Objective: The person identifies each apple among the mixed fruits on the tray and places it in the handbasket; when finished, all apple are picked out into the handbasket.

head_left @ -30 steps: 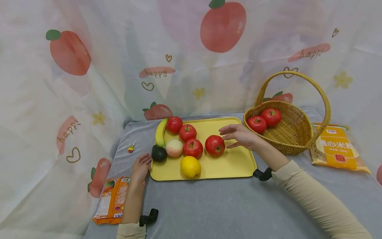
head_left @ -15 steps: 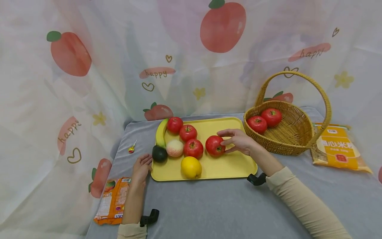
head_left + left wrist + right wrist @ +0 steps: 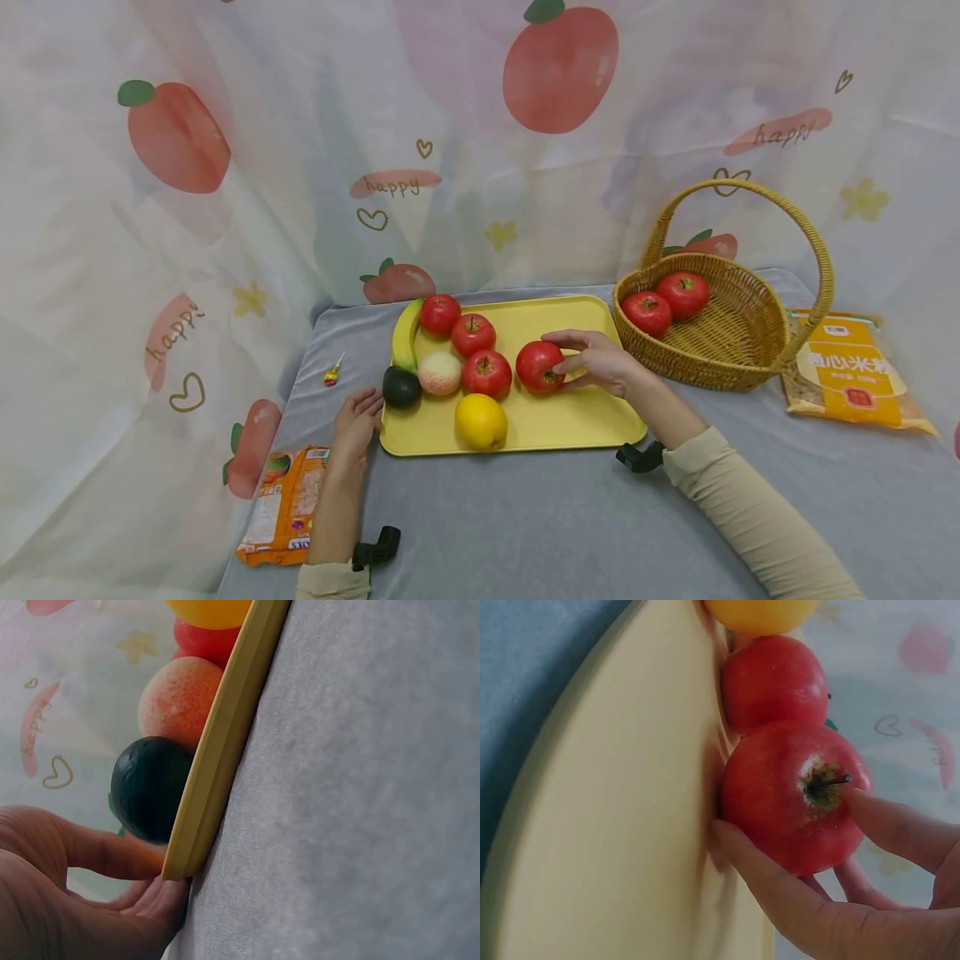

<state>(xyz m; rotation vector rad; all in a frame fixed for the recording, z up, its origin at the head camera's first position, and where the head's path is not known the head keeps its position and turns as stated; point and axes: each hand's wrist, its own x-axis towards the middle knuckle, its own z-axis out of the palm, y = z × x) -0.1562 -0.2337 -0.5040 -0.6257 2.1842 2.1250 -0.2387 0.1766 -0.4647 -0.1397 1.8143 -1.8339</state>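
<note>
A yellow tray (image 3: 577, 425) bears a red apple (image 3: 539, 367), and my right hand (image 3: 600, 363) curls its fingers and thumb round that apple's right side. The right wrist view shows the apple (image 3: 791, 799) still on the tray, its stem facing the thumb. At the tray's left end, my left hand (image 3: 356, 423) holds the rim, as the left wrist view shows with thumb and fingers meeting at the tray edge (image 3: 199, 817). Close to those fingers lies a dark green avocado (image 3: 401, 387). More red apples (image 3: 487, 374), a peach (image 3: 439, 372), a banana (image 3: 405, 333) and a yellow fruit (image 3: 481, 422) fill the tray's left half.
A wicker basket (image 3: 708, 371) with a tall handle stands at the back right, two red apples (image 3: 682, 295) inside. Beside it lies an orange-and-clear food bag (image 3: 855, 367). An orange snack packet (image 3: 285, 508) and a lollipop (image 3: 332, 372) lie on the left.
My right hand has moved left and slightly down from beside the apple and closed its fingers round it. The left hand has stayed at the tray rim.
</note>
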